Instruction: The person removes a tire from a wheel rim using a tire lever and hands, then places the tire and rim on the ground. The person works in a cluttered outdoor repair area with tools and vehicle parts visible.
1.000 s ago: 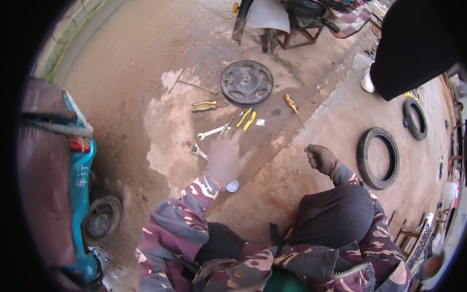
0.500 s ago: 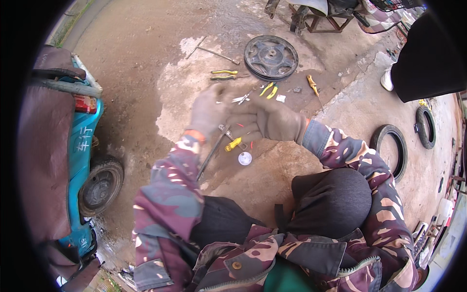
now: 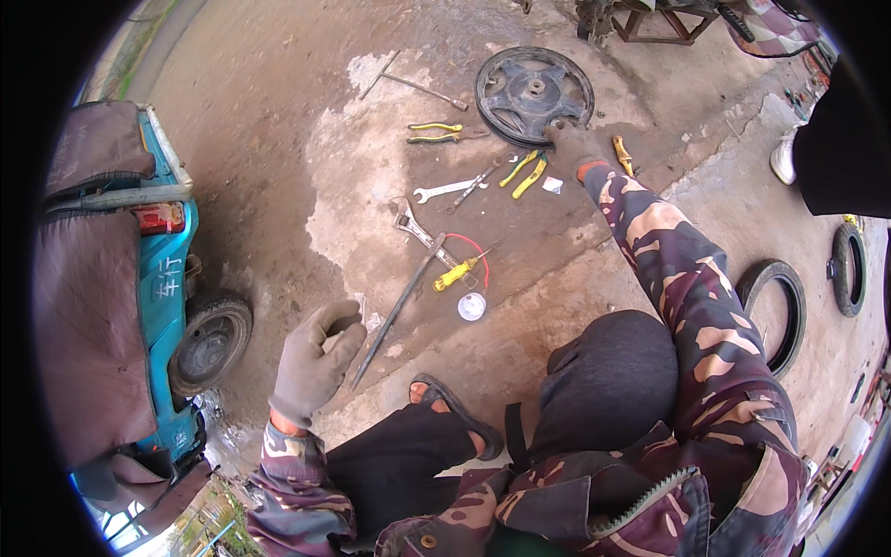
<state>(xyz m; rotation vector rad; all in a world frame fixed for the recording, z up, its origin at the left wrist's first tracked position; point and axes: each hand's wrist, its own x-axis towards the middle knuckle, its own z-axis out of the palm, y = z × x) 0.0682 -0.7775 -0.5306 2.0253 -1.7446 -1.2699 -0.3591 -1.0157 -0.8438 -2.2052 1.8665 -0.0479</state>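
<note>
My right hand [image 3: 575, 146], in a grey glove, reaches far forward, its fingers closed at the near right rim of a black spoked wheel [image 3: 520, 111] lying flat on the ground. My left hand [image 3: 316, 364], also gloved, hovers low at the left with nothing in it, thumb and fingers curved and apart. Between the hands lie yellow-handled pliers [image 3: 529, 173], a second pair of pliers [image 3: 436, 127], an open-ended wrench [image 3: 445, 190], an adjustable wrench [image 3: 415, 229], a long metal bar [image 3: 397, 311], a yellow screwdriver [image 3: 452, 276], a red wire [image 3: 484, 255] and a white round disc [image 3: 471, 306].
A T-shaped wrench [image 3: 418, 88] lies beyond the pliers; an orange-handled tool [image 3: 623, 153] is right of my right hand. Two tyres [image 3: 787, 316] rest at the right, near a person's white shoe [image 3: 784, 164]. A blue vehicle [image 3: 162, 306] stands at left.
My hands, together over the tools before, have parted. The right has reached forward to the wheel's rim, while the left has drawn back toward my left knee.
</note>
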